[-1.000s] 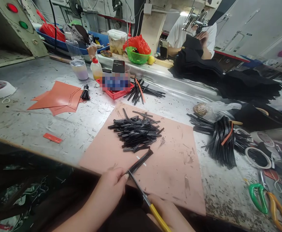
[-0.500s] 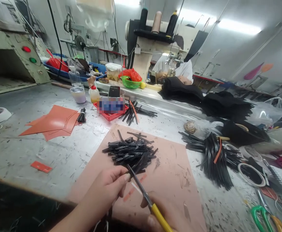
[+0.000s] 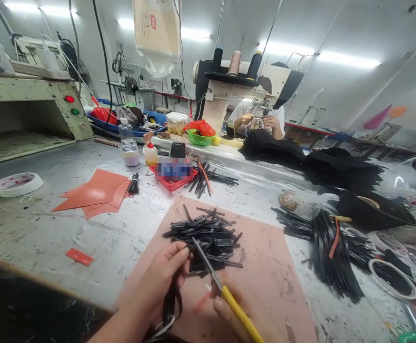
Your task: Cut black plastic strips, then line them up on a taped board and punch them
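My left hand [image 3: 160, 274] is closed in a pinch on a black strip [image 3: 176, 302], which hangs in a loop below the fingers. My right hand [image 3: 229, 321] grips a pair of scissors [image 3: 238, 309] with a yellow handle. The scissors' blades point up and left, and their tips are just beside my left fingertips. Whether the blades touch the strip I cannot tell. Beyond both hands, a loose pile of short black strips [image 3: 208, 231] lies on a pinkish-tan sheet [image 3: 261, 267].
Orange sheets [image 3: 101, 190] and a tape roll [image 3: 17, 183] lie to the left. A red tray [image 3: 172, 181] stands behind the pile. Long black strips [image 3: 331, 257] are bundled on the right. Across the bench, a person [image 3: 274, 121] works at a sewing machine [image 3: 218, 97].
The view has tilted up, so the bench things appear lower and further right. More of the strip's hanging loop shows below my left hand. Both hands keep their grips.
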The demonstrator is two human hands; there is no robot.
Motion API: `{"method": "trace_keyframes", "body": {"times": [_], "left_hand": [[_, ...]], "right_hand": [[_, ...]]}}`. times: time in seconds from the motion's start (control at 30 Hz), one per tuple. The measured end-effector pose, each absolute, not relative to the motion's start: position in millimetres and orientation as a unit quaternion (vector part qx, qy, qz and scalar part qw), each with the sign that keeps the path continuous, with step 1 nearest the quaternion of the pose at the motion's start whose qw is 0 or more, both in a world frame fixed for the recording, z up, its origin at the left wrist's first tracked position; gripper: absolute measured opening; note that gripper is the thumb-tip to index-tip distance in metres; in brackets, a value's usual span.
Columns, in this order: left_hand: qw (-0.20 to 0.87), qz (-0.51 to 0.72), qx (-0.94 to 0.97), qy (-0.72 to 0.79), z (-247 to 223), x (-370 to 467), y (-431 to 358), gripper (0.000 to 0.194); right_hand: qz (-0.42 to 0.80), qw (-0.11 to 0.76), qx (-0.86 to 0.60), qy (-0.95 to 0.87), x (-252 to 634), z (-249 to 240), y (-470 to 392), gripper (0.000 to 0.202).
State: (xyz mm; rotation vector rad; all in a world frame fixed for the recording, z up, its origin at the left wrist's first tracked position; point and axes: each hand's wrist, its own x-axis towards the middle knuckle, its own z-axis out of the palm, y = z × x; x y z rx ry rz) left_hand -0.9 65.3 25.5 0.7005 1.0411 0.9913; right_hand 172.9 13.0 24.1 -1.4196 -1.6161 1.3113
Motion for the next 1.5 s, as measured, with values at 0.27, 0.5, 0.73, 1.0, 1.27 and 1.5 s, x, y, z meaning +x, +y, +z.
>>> {"method": "trace_keyframes", "body": {"times": [0.27,0.5,0.73,1.0,1.27,1.5], "left_hand": [[0.758,0.545,0.110,0.341,53.4,-10.5,32.8,0.011],[0.658,0.658,0.114,0.349,72.3,-18.1,6.8,0.011],[0.549,0.757,0.139,0.325,81.3,-51.6,2.4,0.025],[0.389,0.832,0.232,0.320,93.7,-116.1,-17.5,0.036],[0.230,0.746,0.516,0.354,87.0,-140.2,-55.0,0.013],[0.173,0.650,0.627,0.394,83.6,-157.9,-77.8,0.012]], "right_hand": [[0.607,0.433,-0.462,-0.481,113.2,19.0,2.7,0.049],[0.637,0.518,-0.398,-0.409,82.0,18.6,-36.9,0.040],[0.566,0.431,-0.493,-0.501,94.3,27.1,-65.0,0.030],[0.455,0.100,-0.491,-0.736,123.8,13.3,-66.0,0.050],[0.452,0.065,-0.315,-0.832,60.3,80.3,-55.0,0.062],[0.433,-0.005,-0.301,-0.850,25.8,89.3,-50.9,0.051]]}}
